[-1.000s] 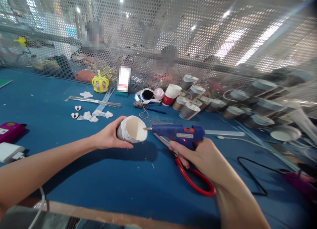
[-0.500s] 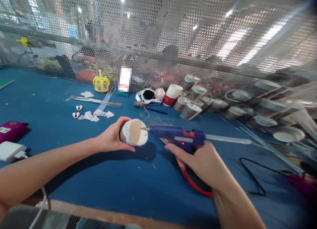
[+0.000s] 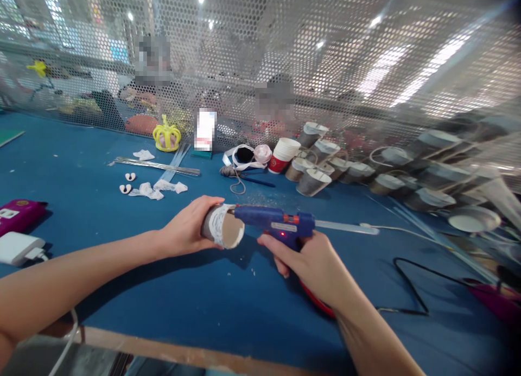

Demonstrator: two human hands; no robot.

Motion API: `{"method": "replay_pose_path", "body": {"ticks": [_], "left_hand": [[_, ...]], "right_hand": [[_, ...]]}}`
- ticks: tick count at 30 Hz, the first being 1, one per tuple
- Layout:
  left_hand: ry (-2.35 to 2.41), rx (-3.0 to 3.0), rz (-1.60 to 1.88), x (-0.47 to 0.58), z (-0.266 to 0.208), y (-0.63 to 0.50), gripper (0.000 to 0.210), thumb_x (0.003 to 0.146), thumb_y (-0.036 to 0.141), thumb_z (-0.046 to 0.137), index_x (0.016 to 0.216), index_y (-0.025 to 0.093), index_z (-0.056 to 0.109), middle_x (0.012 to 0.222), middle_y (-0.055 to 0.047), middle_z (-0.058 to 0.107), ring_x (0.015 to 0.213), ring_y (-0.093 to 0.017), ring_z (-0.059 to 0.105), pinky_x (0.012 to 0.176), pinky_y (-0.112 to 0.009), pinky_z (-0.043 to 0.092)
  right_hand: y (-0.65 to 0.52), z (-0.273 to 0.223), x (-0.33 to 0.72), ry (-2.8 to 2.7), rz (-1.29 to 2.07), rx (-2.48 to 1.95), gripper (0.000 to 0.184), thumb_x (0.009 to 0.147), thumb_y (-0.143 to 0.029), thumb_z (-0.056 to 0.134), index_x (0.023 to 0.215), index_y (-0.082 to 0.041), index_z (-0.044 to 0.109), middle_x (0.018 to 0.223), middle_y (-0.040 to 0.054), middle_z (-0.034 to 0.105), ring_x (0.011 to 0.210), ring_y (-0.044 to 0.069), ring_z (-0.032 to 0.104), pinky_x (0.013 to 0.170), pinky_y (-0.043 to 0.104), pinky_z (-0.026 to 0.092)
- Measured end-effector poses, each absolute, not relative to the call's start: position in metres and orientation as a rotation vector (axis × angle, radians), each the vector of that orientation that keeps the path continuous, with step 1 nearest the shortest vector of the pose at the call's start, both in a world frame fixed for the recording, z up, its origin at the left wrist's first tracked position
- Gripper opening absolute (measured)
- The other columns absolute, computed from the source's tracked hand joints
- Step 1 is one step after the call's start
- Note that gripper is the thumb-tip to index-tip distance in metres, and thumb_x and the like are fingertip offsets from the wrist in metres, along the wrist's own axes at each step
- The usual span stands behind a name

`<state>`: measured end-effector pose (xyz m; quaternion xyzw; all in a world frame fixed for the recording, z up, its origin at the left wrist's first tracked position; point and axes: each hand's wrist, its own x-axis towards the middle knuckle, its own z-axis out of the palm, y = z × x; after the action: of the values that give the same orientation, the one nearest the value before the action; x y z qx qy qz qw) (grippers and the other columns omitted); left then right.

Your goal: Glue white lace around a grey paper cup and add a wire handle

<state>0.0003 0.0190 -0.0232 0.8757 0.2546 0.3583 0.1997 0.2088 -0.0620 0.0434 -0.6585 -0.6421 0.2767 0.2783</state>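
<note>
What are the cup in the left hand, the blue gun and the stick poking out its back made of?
Cup: probably paper or card, since its cream inside looks matte; the white lace round it looks like fabric.
Gun: likely hard plastic, with its smooth, solid-coloured body.
Stick: cloudy and see-through, perhaps glue or plastic.
</note>
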Motion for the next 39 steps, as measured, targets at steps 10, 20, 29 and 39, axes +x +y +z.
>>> {"method": "replay_pose_path", "body": {"ticks": [10,20,29,39], "left_hand": [[0.816,2.507,1.079,-0.003,-0.02,0.022,0.069,0.065,0.028,0.064,0.122,0.017,0.026,0.116,-0.015,0.043,0.107,-0.026,0.042,0.089,-0.042,0.037],[0.803,2.488,1.271,-0.006,-0.018,0.021,0.07,0.059,0.015,0.063,0.12,0.02,0.029,0.114,-0.012,0.043,0.107,-0.024,0.042,0.09,-0.041,0.038],[0.831,2.317,1.428,-0.005,-0.017,0.023,0.062,0.061,0.019,0.064,0.115,0.02,0.034,0.11,-0.012,0.045,0.102,-0.024,0.046,0.085,-0.041,0.041],[0.85,2.325,1.483,-0.004,-0.02,0.025,0.063,0.057,0.016,0.066,0.112,0.021,0.036,0.107,-0.01,0.045,0.099,-0.023,0.047,0.083,-0.04,0.04]], "right_hand": [[-0.067,0.051,0.215,-1.705,0.806,-1.762,0.039,0.07,-0.046,0.055,0.043,-0.019,0.047,0.037,-0.0019,0.05,0.039,0.01,0.047,0.05,0.023,0.043],[-0.058,0.049,0.226,-1.642,0.731,-1.733,0.032,0.07,-0.047,0.055,0.06,-0.018,0.06,0.037,-0.0024,0.049,0.038,0.012,0.047,0.044,0.023,0.042],[-0.058,0.049,0.225,-1.731,0.852,-1.7,0.033,0.072,-0.048,0.053,0.059,-0.018,0.059,0.036,-0.0024,0.048,0.039,0.012,0.048,0.05,0.025,0.043],[-0.059,0.045,0.224,-1.715,0.813,-1.731,0.033,0.073,-0.048,0.053,0.064,-0.017,0.061,0.038,-0.0029,0.049,0.04,0.012,0.049,0.05,0.024,0.043]]}}
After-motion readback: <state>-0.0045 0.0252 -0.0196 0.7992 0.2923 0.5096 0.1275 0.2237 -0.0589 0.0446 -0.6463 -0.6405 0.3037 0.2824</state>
